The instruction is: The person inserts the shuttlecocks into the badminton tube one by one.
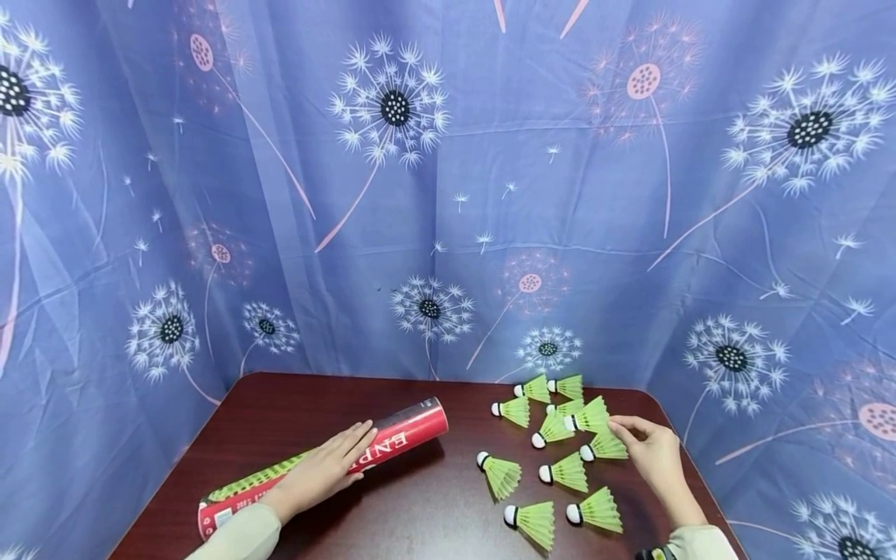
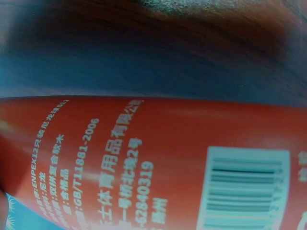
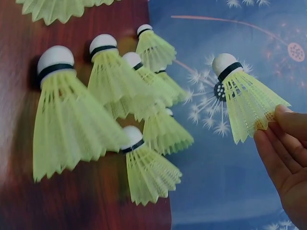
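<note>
A red shuttlecock tube (image 1: 399,441) lies slantwise on the left half of the table, with white lettering and a green strip. Laid across its middle is my left hand (image 1: 323,471), the fingers fairly straight over the curved side. Close up in the left wrist view, the red tube (image 2: 168,124) shows small print and a barcode. My right hand (image 1: 651,451) pinches a yellow-green shuttlecock (image 1: 591,416) by its skirt edge. That shuttlecock (image 3: 244,98) is held up with its white cork pointing away from the fingers of the right hand (image 3: 285,158).
Several more shuttlecocks (image 1: 567,473) lie scattered on the right half of the dark brown table (image 1: 448,517), some close together towards the back. A blue curtain (image 1: 476,194) with dandelion prints hangs behind and at both sides of the table.
</note>
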The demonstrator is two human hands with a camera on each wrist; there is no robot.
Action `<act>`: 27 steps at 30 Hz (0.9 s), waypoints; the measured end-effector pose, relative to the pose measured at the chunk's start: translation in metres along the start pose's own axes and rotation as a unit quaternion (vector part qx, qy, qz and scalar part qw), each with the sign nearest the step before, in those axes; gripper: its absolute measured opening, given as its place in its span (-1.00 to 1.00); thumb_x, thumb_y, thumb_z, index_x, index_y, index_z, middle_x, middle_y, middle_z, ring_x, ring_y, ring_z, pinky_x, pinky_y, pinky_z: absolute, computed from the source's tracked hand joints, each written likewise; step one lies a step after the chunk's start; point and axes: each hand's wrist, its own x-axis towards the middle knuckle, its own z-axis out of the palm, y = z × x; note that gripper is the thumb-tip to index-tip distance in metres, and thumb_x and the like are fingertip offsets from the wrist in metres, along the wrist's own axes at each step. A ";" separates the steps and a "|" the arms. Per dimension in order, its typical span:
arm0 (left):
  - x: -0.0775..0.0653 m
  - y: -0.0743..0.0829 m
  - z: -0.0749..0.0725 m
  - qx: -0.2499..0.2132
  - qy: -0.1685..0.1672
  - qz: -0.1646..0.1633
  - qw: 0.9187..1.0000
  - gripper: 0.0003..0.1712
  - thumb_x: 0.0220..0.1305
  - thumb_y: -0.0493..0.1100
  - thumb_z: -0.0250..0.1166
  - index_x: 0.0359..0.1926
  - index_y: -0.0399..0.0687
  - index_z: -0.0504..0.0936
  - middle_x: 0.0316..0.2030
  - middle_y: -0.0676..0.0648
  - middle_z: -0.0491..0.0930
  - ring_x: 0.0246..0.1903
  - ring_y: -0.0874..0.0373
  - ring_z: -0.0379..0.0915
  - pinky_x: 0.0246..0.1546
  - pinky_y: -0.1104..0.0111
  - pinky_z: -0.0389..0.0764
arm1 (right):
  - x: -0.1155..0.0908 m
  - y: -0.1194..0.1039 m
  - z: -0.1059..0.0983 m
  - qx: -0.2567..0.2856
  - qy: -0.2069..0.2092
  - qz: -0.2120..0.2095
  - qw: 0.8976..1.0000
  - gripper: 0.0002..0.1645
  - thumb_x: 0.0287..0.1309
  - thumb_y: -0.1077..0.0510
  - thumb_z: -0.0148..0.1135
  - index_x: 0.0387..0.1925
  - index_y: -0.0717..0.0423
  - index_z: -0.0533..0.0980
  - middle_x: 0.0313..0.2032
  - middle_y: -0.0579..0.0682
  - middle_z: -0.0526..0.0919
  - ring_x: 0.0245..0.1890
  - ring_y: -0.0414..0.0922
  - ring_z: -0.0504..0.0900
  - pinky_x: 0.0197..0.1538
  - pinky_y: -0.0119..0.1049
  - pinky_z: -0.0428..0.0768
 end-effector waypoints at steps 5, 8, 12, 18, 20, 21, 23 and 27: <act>0.001 0.002 -0.003 0.001 0.003 -0.002 1.000 -0.07 0.06 -0.03 0.47 0.39 -0.23 0.26 0.33 -0.24 0.30 0.26 -0.10 0.32 0.15 0.12 0.48 | 0.004 -0.008 0.006 0.017 0.001 0.008 1.000 -0.91 -0.04 0.32 0.44 -0.39 0.18 0.72 -0.52 0.07 0.71 -0.66 -0.43 0.42 -0.63 -0.56 0.36; 0.002 0.003 -0.004 -0.006 0.007 0.001 1.000 -0.06 0.04 -0.05 0.48 0.39 -0.24 0.26 0.32 -0.26 0.31 0.25 -0.12 0.33 0.14 0.10 0.49 | 0.005 -0.012 0.010 0.018 0.004 0.009 1.000 -0.91 -0.04 0.32 0.44 -0.40 0.18 0.72 -0.53 0.05 0.71 -0.67 -0.44 0.40 -0.63 -0.56 0.35; 0.002 0.004 -0.005 -0.005 0.008 0.005 1.000 -0.04 0.02 -0.06 0.48 0.39 -0.25 0.26 0.32 -0.26 0.30 0.25 -0.12 0.32 0.14 0.10 0.48 | 0.007 -0.017 0.014 0.019 -0.004 0.021 1.000 -0.90 -0.03 0.30 0.44 -0.39 0.16 0.72 -0.52 0.03 0.72 -0.66 -0.42 0.41 -0.61 -0.55 0.35; 0.003 0.005 -0.006 -0.009 0.015 0.008 1.000 -0.03 0.00 -0.06 0.50 0.39 -0.23 0.26 0.33 -0.25 0.29 0.26 -0.11 0.31 0.15 0.12 0.47 | 0.008 -0.025 0.022 0.041 -0.025 0.052 0.997 -0.89 0.03 0.26 0.41 -0.33 0.16 0.72 -0.51 0.06 0.73 -0.60 -0.42 0.54 -0.62 -0.52 0.36; 0.004 0.006 -0.007 -0.007 0.014 0.011 1.000 -0.03 0.00 -0.06 0.50 0.39 -0.24 0.25 0.34 -0.25 0.29 0.27 -0.11 0.31 0.15 0.12 0.47 | 0.008 -0.028 0.025 0.049 -0.031 0.058 0.997 -0.89 0.05 0.25 0.40 -0.32 0.18 0.72 -0.50 0.07 0.73 -0.59 -0.43 0.54 -0.62 -0.51 0.36; 0.004 0.006 -0.007 -0.007 0.013 0.013 1.000 -0.03 0.01 -0.06 0.50 0.39 -0.23 0.25 0.34 -0.25 0.28 0.27 -0.11 0.31 0.16 0.12 0.47 | 0.008 -0.029 0.026 0.053 -0.031 0.059 0.996 -0.89 0.05 0.26 0.40 -0.32 0.18 0.71 -0.50 0.08 0.72 -0.60 -0.43 0.53 -0.63 -0.51 0.35; 0.004 0.007 -0.008 -0.007 0.011 0.014 1.000 -0.02 0.01 -0.06 0.50 0.40 -0.23 0.25 0.34 -0.25 0.28 0.27 -0.10 0.31 0.16 0.13 0.47 | 0.008 -0.032 0.030 0.059 -0.033 0.057 0.996 -0.89 0.06 0.26 0.39 -0.32 0.19 0.71 -0.49 0.09 0.72 -0.60 -0.41 0.53 -0.63 -0.51 0.35; 0.005 0.008 -0.010 -0.012 0.013 0.017 1.000 -0.03 0.01 -0.06 0.50 0.39 -0.24 0.25 0.34 -0.26 0.29 0.26 -0.11 0.31 0.15 0.12 0.48 | 0.009 -0.039 0.036 0.077 -0.034 0.051 0.995 -0.90 0.07 0.27 0.38 -0.33 0.22 0.71 -0.42 0.13 0.73 -0.58 -0.37 0.56 -0.58 -0.53 0.42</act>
